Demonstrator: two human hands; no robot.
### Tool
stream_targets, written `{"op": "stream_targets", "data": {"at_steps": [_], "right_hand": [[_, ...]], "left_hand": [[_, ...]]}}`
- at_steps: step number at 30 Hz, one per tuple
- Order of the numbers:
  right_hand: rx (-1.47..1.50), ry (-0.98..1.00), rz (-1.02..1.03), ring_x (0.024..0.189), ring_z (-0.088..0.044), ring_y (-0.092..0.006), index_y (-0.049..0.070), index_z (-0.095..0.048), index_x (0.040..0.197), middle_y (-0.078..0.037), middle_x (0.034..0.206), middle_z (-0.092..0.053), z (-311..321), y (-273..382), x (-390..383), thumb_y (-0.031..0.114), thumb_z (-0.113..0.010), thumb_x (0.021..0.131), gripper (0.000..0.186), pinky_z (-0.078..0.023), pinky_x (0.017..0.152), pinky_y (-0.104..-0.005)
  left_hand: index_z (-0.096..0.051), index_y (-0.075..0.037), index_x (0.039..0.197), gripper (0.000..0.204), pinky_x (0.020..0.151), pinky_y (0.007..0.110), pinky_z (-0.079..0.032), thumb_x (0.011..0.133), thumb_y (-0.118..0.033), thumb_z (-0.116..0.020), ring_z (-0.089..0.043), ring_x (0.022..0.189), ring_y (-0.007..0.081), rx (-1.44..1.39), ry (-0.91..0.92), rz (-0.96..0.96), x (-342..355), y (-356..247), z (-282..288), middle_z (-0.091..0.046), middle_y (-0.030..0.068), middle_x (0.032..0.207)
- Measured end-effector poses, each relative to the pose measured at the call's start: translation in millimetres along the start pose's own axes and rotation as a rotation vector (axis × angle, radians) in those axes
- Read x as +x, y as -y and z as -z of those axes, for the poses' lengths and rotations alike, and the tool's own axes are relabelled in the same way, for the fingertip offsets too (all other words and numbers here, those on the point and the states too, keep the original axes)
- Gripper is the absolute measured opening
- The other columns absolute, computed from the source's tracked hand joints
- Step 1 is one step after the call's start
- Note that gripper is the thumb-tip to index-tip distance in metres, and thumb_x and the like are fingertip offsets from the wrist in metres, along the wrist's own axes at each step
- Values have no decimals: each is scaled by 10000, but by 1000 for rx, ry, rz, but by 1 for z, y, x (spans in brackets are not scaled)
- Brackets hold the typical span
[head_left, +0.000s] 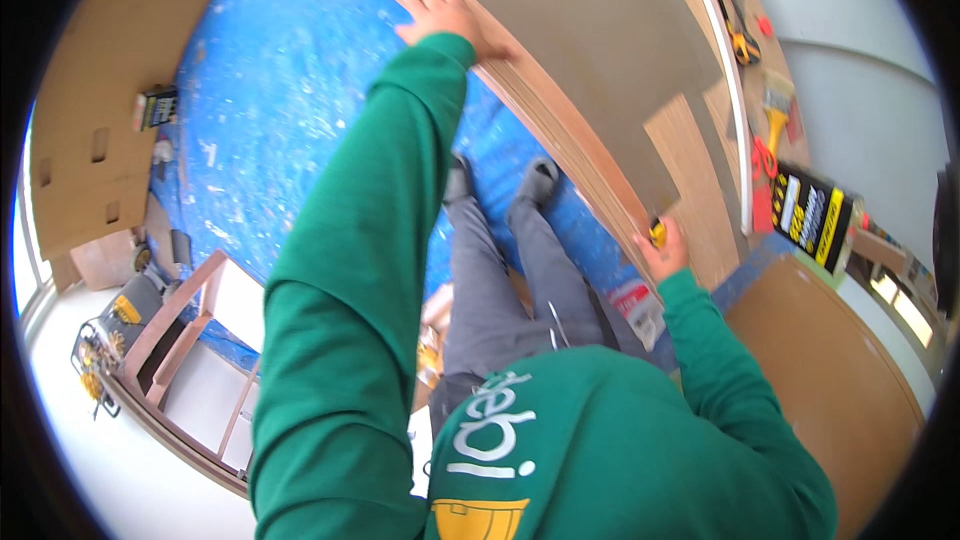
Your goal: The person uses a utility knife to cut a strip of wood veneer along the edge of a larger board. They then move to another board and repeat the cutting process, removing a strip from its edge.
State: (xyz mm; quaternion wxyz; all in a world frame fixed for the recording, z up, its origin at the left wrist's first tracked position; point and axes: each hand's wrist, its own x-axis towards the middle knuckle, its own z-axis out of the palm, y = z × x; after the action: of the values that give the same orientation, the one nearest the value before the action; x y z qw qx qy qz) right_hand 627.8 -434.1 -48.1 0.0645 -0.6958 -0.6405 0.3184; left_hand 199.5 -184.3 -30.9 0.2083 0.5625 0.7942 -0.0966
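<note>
My left hand (445,18) lies with its fingers spread over the edge of a long wooden board (540,105), at the upper middle. Farther right along the same edge, my right hand (668,255) is closed around a small yellow and black tool (657,232). Most of that tool is hidden in the hand, and its exact kind does not show. Beyond the board's edge stretches a wide grey-brown surface (590,35), with lighter wood-grain strips (690,170) near my right hand.
A blue paint-spotted sheet (290,90) covers the floor under my feet. Along the right lie a paintbrush (776,110), red-handled scissors (764,158) and a black and yellow box (812,215). Cardboard (110,110) and a wooden frame (185,330) stand at left.
</note>
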Motion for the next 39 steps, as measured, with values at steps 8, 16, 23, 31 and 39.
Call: {"op": "stream_targets", "data": {"at_steps": [8,16,23,31,39], "right_hand": [[79,46,-111,844,-553,-319,29,-539,995,-143,903,-566,3,10,-3,139,-842,724,421,-458,768,-417],[-7,23,-65,865,-543,-352,30,-538,979,-160,922,-553,6,19,0,159,-837,728,411,-453,779,-440],[-16,31,-47,864,-538,-358,31,-532,985,-164,936,-543,6,20,-2,146,-833,729,411,-452,784,-445],[-30,36,-56,852,-530,-364,20,-514,973,-175,912,-542,3,12,0,151,-847,717,440,-440,769,-451],[-21,69,-71,881,-546,-359,28,-538,996,-171,953,-551,3,4,0,138,-839,718,424,-455,788,-443]], "left_hand": [[2,20,1550,1579,1120,573,-330,453,-665,-904,-137,1509,341,-119,101,38,-13,-1,27,-15,201,1637],[59,17,1549,1602,1176,595,-179,464,-668,-900,-31,1517,383,-60,151,74,-11,-4,35,17,215,1635],[95,3,1547,1600,1182,589,-164,481,-647,-905,5,1515,393,-170,187,73,-12,1,31,29,231,1631],[103,9,1544,1595,1186,590,-148,490,-631,-909,-4,1511,411,-167,215,89,-9,-1,32,29,232,1631],[34,5,1557,1546,1187,593,-144,501,-627,-902,-24,1510,410,-134,105,55,-19,2,34,0,218,1635]]}}
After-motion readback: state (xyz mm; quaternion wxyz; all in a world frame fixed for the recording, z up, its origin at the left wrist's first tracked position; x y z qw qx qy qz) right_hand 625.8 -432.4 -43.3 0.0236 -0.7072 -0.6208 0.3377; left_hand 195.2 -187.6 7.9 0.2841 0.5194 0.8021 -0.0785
